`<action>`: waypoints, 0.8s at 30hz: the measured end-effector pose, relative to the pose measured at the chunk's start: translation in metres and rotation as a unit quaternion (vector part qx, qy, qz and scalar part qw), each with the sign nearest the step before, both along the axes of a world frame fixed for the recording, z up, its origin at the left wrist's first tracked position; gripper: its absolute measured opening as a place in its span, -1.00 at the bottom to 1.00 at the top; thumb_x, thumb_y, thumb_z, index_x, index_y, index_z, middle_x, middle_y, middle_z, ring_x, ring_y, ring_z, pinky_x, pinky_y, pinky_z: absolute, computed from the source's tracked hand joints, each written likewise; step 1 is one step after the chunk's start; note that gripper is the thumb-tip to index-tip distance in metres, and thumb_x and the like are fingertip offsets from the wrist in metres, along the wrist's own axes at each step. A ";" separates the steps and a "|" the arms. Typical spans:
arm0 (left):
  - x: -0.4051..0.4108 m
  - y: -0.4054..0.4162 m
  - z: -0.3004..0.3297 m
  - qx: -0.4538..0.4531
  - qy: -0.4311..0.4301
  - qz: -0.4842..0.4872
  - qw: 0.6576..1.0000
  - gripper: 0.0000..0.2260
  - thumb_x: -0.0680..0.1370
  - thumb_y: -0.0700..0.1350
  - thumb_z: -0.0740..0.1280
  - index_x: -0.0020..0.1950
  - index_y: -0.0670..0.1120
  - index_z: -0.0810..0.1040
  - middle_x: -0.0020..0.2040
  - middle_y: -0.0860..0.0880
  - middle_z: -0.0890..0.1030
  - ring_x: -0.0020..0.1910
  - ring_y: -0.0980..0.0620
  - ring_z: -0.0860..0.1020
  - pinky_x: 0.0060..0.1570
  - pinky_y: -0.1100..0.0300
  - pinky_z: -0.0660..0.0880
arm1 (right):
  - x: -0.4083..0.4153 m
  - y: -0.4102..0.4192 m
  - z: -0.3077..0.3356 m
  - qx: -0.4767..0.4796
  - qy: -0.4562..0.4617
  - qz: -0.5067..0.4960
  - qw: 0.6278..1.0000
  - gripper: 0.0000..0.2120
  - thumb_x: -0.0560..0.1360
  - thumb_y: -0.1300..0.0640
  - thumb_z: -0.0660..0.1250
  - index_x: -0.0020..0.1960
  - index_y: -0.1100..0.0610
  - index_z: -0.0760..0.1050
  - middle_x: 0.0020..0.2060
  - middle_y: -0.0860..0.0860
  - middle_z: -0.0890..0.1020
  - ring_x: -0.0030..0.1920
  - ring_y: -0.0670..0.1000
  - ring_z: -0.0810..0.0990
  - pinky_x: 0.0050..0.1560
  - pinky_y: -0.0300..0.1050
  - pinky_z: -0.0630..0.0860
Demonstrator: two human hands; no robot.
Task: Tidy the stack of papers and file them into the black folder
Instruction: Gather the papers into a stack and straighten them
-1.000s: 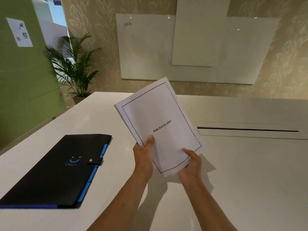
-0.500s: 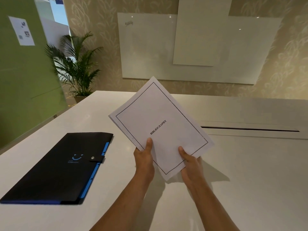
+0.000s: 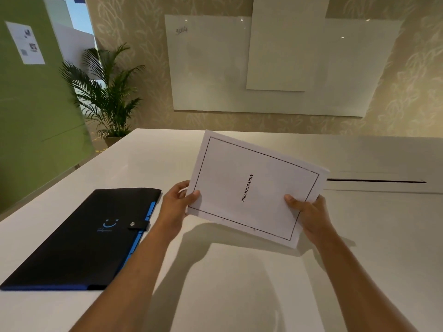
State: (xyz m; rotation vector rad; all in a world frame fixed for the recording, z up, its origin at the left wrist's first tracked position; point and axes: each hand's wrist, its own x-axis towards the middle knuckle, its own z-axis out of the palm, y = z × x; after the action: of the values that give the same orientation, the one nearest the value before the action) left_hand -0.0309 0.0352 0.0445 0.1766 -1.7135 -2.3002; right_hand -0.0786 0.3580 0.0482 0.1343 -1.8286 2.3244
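A stack of papers (image 3: 254, 188), its top sheet headed "BIBLIOGRAPHY", is held above the white tabletop (image 3: 239, 283), one short edge pinched in the left hand (image 3: 176, 204), the other in the right hand (image 3: 309, 215), fingers of both clamped on the sheets. The edges look roughly squared, so tidying appears well along. The black folder (image 3: 79, 238) lies flat to the left, its snap strap (image 3: 137, 226) fastened; opening it and filing the papers remain undone.
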 end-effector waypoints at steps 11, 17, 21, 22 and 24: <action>0.001 0.007 0.029 -0.206 0.079 0.066 0.973 -0.67 0.54 -0.01 0.36 0.27 -0.04 0.44 0.13 -0.02 0.60 0.05 -0.01 0.60 0.00 0.01 0.60 | -0.010 -0.017 0.028 0.097 0.027 0.011 0.995 -0.78 0.36 0.34 0.55 -0.08 0.09 0.64 -0.10 0.05 0.74 -0.09 0.10 0.72 -0.06 0.04 0.63; 0.005 0.016 0.023 -0.200 0.134 0.134 0.961 -0.79 0.53 0.04 0.35 0.12 0.14 0.42 0.05 0.11 0.57 0.01 0.06 0.60 -0.20 0.27 0.60 | 0.000 -0.027 0.026 0.101 0.082 -0.010 0.991 -0.75 0.35 0.24 0.56 -0.09 -0.02 0.61 -0.21 -0.20 0.74 -0.17 -0.13 0.72 -0.26 -0.30 0.61; 0.010 0.015 0.001 -0.184 0.098 0.142 0.968 -0.58 0.46 -0.04 0.45 0.22 0.07 0.34 0.12 0.08 0.53 0.09 0.09 0.56 -0.11 0.23 0.59 | 0.010 -0.030 -0.004 0.106 0.064 0.004 0.992 -0.64 0.30 0.26 0.53 0.01 -0.04 0.56 -0.12 -0.09 0.72 -0.08 -0.03 0.70 -0.23 -0.28 0.60; 0.010 0.015 -0.002 -0.182 0.099 0.145 0.968 -0.54 0.46 -0.07 0.46 0.25 0.07 0.31 0.15 0.05 0.51 0.12 0.06 0.54 -0.05 0.19 0.58 | 0.012 -0.031 -0.008 0.108 0.071 -0.004 0.992 -0.60 0.27 0.23 0.50 0.05 -0.04 0.53 -0.07 -0.07 0.71 -0.05 -0.03 0.69 -0.22 -0.30 0.59; 0.010 0.015 -0.001 -0.193 0.108 0.151 0.964 -0.46 0.47 -0.13 0.45 0.30 0.13 0.23 0.20 0.02 0.46 0.17 0.04 0.51 0.04 0.13 0.56 | 0.012 -0.033 -0.008 0.129 0.092 -0.034 0.987 -0.45 0.26 0.20 0.48 0.21 0.00 0.42 0.05 -0.02 0.64 0.03 -0.03 0.65 -0.17 -0.34 0.58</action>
State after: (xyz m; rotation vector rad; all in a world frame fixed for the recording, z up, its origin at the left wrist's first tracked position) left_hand -0.0212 0.0506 0.0432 0.0951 -1.8334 -1.6704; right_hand -0.0662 0.3249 0.0405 0.3065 -1.9961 1.9500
